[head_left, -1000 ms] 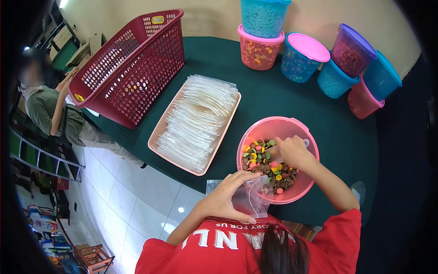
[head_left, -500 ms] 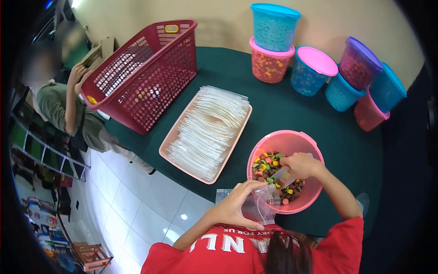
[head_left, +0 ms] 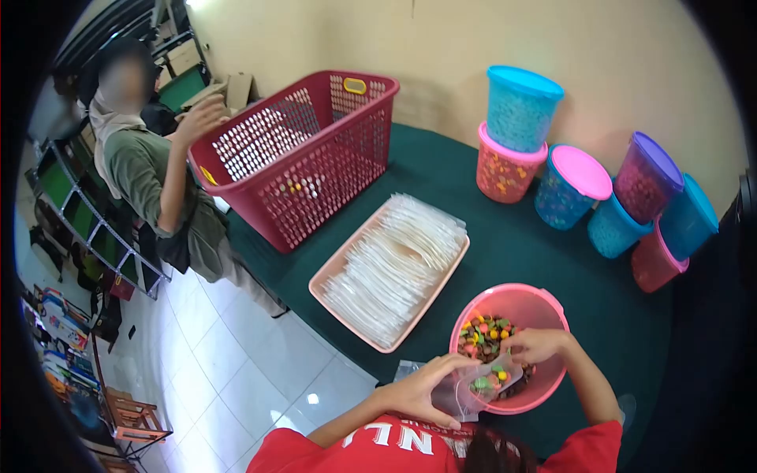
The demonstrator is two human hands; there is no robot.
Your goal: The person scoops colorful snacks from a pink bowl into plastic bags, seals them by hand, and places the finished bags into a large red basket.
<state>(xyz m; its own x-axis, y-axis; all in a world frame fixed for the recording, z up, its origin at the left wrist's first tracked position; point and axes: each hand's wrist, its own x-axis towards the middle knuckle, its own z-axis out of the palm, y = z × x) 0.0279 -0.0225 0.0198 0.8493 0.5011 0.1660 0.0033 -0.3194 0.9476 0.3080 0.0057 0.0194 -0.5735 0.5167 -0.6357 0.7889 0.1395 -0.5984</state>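
Observation:
My right hand (head_left: 539, 347) grips a translucent scoop (head_left: 514, 374) inside a pink bucket (head_left: 544, 319). Green, yellow and pink candies lie in the scoop, and more mixed candies (head_left: 476, 337) with brown ones fill the bucket's bottom. At the bucket's near-left rim, my left hand (head_left: 418, 392) pinches a clear plastic bag (head_left: 460, 400) between thumb and fingers. The scoop's front end meets the bag's mouth. Left of the bucket, a pale pink tray (head_left: 339, 318) holds a thick row of clear bags (head_left: 402, 264).
A maroon laundry basket (head_left: 331, 165) stands at the table's far left. Several lidded tubs (head_left: 524, 110), some stacked, line the back right along the wall. Beyond the basket stands a person in a green top (head_left: 146, 177) with one hand raised.
My view has tilted up, so the table sits lower. The scoop has moved from the candies to the bag's mouth, with candies in it. The person behind the basket is more upright.

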